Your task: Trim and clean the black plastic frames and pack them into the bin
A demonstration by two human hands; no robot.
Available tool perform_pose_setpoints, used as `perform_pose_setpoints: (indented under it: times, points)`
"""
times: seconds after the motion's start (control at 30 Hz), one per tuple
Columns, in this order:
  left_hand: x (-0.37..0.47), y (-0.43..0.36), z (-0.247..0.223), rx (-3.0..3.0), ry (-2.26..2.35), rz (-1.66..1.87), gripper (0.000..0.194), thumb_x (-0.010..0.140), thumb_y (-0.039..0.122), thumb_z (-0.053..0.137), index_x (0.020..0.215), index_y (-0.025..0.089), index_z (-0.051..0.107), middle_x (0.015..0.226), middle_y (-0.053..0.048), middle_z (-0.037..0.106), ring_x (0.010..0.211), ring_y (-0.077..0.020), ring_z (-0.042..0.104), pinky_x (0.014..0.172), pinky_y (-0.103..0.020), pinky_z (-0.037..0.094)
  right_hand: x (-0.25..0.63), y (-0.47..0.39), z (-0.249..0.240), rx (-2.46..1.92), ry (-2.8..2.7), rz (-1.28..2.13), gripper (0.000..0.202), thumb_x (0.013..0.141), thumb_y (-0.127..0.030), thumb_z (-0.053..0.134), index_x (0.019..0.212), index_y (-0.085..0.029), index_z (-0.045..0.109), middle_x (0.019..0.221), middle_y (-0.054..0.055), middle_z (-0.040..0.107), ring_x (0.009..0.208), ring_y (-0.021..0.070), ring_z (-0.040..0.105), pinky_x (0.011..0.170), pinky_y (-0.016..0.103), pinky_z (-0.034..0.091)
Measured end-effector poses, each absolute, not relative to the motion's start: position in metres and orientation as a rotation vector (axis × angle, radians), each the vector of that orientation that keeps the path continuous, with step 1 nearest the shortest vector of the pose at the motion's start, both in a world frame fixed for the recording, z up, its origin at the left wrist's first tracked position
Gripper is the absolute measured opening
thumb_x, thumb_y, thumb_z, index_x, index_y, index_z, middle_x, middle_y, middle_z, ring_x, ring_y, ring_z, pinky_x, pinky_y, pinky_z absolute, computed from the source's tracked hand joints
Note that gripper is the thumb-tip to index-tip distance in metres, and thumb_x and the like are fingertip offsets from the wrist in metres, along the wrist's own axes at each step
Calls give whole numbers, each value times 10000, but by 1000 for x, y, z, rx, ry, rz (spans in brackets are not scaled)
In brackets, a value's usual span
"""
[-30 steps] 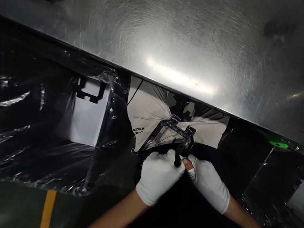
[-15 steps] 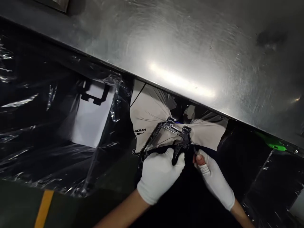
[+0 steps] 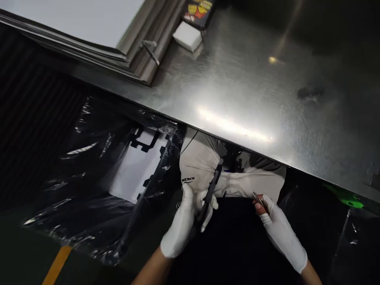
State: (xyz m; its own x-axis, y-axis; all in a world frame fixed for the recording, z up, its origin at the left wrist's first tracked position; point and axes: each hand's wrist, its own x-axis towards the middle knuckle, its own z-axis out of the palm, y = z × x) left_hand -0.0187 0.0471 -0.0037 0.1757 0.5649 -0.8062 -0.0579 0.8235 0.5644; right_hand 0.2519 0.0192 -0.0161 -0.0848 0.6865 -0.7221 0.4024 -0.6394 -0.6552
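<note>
My left hand (image 3: 181, 225), in a white glove, is closed on a black frame-shaped part (image 3: 212, 187). The part is turned edge-on, so its opening does not show. My right hand (image 3: 281, 234) wears a white glove that leaves the thumb and a fingertip bare. Pinched between those fingers is a small knife blade (image 3: 255, 196), its tip pointing up and left. The blade is apart from the frame part. Both hands are over my lap, below the table edge, with light trousers (image 3: 237, 184) behind them.
A metal table (image 3: 255, 95) spans the top. On it are a stack of white-topped sheets (image 3: 74, 19), a white block (image 3: 187, 36) and a dark item with coloured pictures (image 3: 198, 11). At left, a plastic-lined container (image 3: 86, 190) holds a white sheet (image 3: 133, 170) and black frames (image 3: 145, 146).
My left hand has turned the frame part from face-on to edge-on. My right hand is slightly farther from it, with the blade more visible. The view has shifted, bringing the stack into sight.
</note>
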Motion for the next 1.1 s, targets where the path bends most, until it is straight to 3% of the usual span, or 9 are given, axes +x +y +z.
perform_pose_setpoints:
  times: [0.1, 0.2, 0.27, 0.33, 0.43, 0.6, 0.87, 0.97, 1.1]
  points:
    - [-41, 46, 16, 598, 1052, 677, 865, 968, 955, 305, 1090, 184, 678, 616, 27, 470, 555, -140, 389, 616, -305, 377, 260, 29, -3, -1911, -1237, 1886, 474, 1110, -688, 472, 937, -257, 565, 814, -25, 582, 700, 156, 542, 688, 283, 503]
    - [-60, 62, 43, 630, 799, 777, 651, 918, 815, 666, 1148, 206, 679, 653, 49, 413, 565, -123, 331, 552, -284, 312, 272, 53, 21, -1943, -1448, 1606, 442, 1113, -668, 478, 992, -267, 620, 886, 2, 660, 815, 189, 639, 780, 307, 555]
    - [-64, 91, 61, 655, 747, 774, 484, 988, 678, 657, 1102, 209, 696, 620, 55, 384, 540, -122, 335, 544, -284, 312, 278, 79, 36, -1967, -1582, 1317, 424, 1127, -649, 451, 1069, -281, 652, 971, 27, 705, 919, 221, 683, 849, 339, 573]
    - [-58, 133, 75, 739, 744, 796, 370, 1030, 547, 615, 965, 191, 695, 609, 41, 393, 536, -130, 382, 578, -303, 367, 280, 114, 48, -1963, -1688, 1100, 423, 1142, -627, 422, 1156, -286, 671, 969, 35, 718, 902, 232, 691, 822, 353, 569]
    - [-29, 205, 83, 898, 755, 826, 347, 940, 468, 646, 751, 177, 627, 592, 6, 440, 560, -159, 446, 690, -356, 459, 273, 172, 53, -1909, -1859, 955, 421, 1164, -552, 406, 1348, -287, 676, 911, 22, 739, 818, 227, 697, 761, 345, 550]
    - [21, 273, 69, 954, 862, 711, 211, 864, 365, 624, 810, 163, 654, 490, 44, 398, 480, -138, 345, 590, -313, 366, 246, 227, 43, -1961, -2286, 748, 507, 1185, -385, 377, 1646, -232, 525, 1229, 100, 789, 995, 273, 759, 811, 380, 577]
    - [27, 273, 64, 1172, 931, 575, 432, 944, 437, 576, 581, 242, 450, 565, -11, 384, 606, -183, 352, 661, -349, 360, 215, 231, 26, -1925, -2506, 678, 516, 1186, -378, 330, 1572, -156, 591, 1089, 160, 783, 749, 254, 741, 586, 348, 536]
    - [27, 274, 63, 1151, 930, 571, 414, 935, 433, 582, 591, 242, 453, 594, -20, 392, 641, -197, 376, 683, -360, 375, 218, 239, 28, -1984, -2546, 633, 535, 1190, -352, 286, 1608, -139, 544, 1073, 156, 775, 747, 245, 743, 558, 330, 505]
    - [28, 275, 63, 1143, 948, 564, 342, 911, 411, 566, 631, 233, 484, 595, -12, 379, 642, -197, 381, 705, -372, 384, 221, 249, 30, -2019, -2571, 645, 543, 1195, -359, 249, 1538, -122, 597, 1073, 156, 762, 747, 239, 742, 552, 327, 466]
